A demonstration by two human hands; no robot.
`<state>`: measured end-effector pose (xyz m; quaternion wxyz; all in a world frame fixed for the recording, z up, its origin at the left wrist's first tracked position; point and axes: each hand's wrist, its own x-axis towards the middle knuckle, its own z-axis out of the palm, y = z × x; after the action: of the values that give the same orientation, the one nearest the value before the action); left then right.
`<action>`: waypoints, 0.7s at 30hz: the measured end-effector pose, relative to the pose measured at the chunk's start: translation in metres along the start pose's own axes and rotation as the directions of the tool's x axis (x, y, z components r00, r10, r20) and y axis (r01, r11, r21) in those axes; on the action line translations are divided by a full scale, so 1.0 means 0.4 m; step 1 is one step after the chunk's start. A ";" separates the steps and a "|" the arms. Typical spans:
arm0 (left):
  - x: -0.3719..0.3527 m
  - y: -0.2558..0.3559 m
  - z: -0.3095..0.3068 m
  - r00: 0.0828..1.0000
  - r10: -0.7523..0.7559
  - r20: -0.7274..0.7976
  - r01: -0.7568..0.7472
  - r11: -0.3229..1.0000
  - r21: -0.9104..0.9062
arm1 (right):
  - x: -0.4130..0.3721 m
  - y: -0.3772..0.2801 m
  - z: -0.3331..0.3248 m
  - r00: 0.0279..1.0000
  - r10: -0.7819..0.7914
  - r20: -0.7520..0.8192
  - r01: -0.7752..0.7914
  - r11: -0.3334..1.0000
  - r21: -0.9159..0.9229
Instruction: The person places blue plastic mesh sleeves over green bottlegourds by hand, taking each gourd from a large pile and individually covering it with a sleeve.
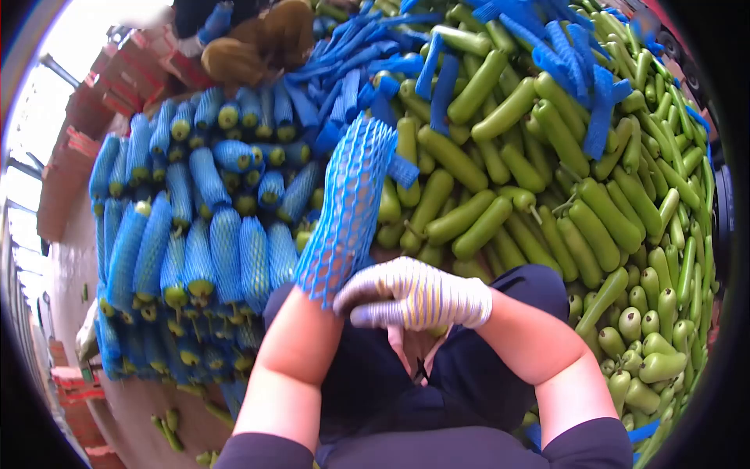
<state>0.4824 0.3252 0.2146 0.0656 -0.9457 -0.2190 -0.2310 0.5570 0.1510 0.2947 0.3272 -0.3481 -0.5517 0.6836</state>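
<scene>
A blue foam mesh sleeve is stretched over my left hand and forearm, reaching almost halfway to the elbow. Through the netting the fingers are too obscured to make out. My right hand, in a striped work glove with dark fingertips, pinches the sleeve's lower edge at my left forearm. Long pale-green gourds lie heaped in front of me and to the right. On the left are stacked rows of gourds in blue mesh sleeves, their green ends showing.
Loose flattened blue mesh sleeves lie in a pile ahead, with more on the gourds at upper right. Another person's brown-clothed legs are at the top. Cardboard boxes stand along the left. A few gourds rest on the floor.
</scene>
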 end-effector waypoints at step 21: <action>-0.012 0.099 -0.110 0.936 0.302 -0.182 -0.351 0.752 -0.558 | -0.061 0.010 -0.162 0.763 -0.167 -0.624 0.381 0.897 0.225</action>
<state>0.4783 0.2782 0.2504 -0.1789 -0.9333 0.0338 -0.3094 0.6244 0.1641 0.2837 0.6346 -0.3956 -0.3418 0.5692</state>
